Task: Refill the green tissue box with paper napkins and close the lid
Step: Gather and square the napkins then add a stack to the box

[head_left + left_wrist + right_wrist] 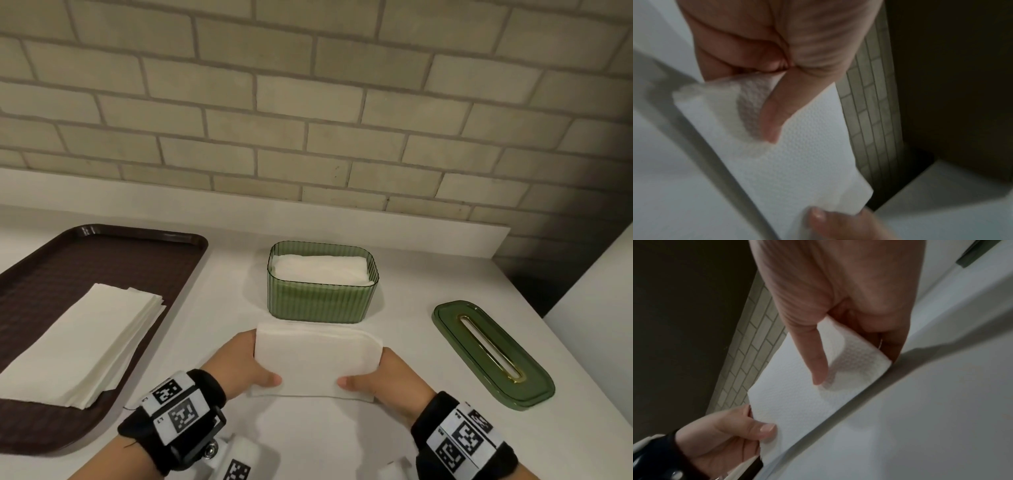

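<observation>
— What is counted on the counter?
— One green tissue box (322,301) is seen, one green lid (493,353) and one brown tray (68,260).
— And the napkins?
— Three lots are counted: one stack of napkins on the tray (82,342), one stack inside the box (320,270) and one folded batch held up (315,359). Single sheets cannot be counted.
— Hands?
— Two are seen: one left hand (246,366) and one right hand (387,377). One wristband is worn on each, two in all.

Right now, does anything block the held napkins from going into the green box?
Nothing visible does. Both hands, left hand and right hand, hold the napkins just in front of the green box; its top is open, and the lid lies off to the right.
</observation>
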`<state>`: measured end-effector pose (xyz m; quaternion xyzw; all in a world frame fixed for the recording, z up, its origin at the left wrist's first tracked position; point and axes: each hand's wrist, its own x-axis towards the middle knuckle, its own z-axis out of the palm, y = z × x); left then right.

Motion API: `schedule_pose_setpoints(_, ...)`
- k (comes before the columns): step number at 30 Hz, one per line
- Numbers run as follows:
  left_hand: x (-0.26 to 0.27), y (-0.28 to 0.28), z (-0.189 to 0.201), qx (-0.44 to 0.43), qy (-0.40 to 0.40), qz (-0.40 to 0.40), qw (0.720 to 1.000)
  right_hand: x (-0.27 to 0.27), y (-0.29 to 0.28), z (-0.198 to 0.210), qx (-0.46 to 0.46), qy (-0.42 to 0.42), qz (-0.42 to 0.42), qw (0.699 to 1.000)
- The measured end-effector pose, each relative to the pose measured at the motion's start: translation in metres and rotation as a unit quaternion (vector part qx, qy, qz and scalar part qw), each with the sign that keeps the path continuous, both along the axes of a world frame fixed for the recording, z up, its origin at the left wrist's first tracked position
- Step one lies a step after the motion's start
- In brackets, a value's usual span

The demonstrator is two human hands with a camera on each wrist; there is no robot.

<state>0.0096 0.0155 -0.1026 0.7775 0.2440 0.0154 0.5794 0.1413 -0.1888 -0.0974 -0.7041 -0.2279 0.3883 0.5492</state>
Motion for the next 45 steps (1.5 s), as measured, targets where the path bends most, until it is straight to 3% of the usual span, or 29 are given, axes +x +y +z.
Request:
schedule_pose_setpoints(2,-0.002,0.003,0.001,-0.122,-0.04,0.004,0.992,0.002,-0.002,0.007,0.019,-0.006,-0.003,1.0)
schedule_pose_setpoints(6,-0.005,0.007,0.006,-0.354,-0.104,0.035,0.929,0.009,-0.008,0.025,0.094,0.031,-0.021,0.995)
schedule_pose_setpoints(13,-0.001,-0.008,0.018,-0.446,-0.138,0.03,0.884,-0.008,0.003,0.033,0.174,0.12,0.018,0.977)
schedule_pose_setpoints(16,0.001,-0.019,0.021,-0.448,-0.145,-0.001,0.882,-0.019,0.013,0.041,0.185,0.096,0.024,0.978)
schedule_pose_setpoints(22,-0.002,-0.013,0.018,-0.426,-0.176,0.04,0.887,-0.017,0.016,0.052,0.178,0.012,-0.017,0.984)
schedule_pose_setpoints(24,-0.005,-0.005,0.026,-0.368,-0.188,0.052,0.909,-0.012,0.014,0.055,0.157,-0.035,-0.022,0.987)
schedule_pose_setpoints(27,-0.008,-0.001,0.048,-0.194,-0.2,0.022,0.96,-0.007,0.01,0.061,0.136,-0.083,-0.006,0.987)
schedule_pose_setpoints(29,-0.007,-0.005,0.058,-0.103,-0.192,-0.019,0.976,-0.007,0.011,0.064,0.119,-0.114,0.021,0.986)
schedule_pose_setpoints(31,-0.003,-0.013,0.061,-0.065,-0.183,-0.04,0.98,-0.008,0.012,0.064,0.098,-0.146,0.044,0.983)
schedule_pose_setpoints(35,0.005,-0.022,0.044,-0.041,-0.177,-0.061,0.981,-0.011,0.016,0.051,0.046,-0.191,0.047,0.979)
schedule_pose_setpoints(40,0.004,-0.023,0.0,-0.085,-0.136,-0.014,0.987,-0.019,0.015,0.028,-0.02,-0.16,0.05,0.986)
schedule_pose_setpoints(45,0.002,-0.028,0.008,-0.119,-0.146,-0.019,0.982,-0.019,0.017,0.022,-0.021,-0.116,0.036,0.992)
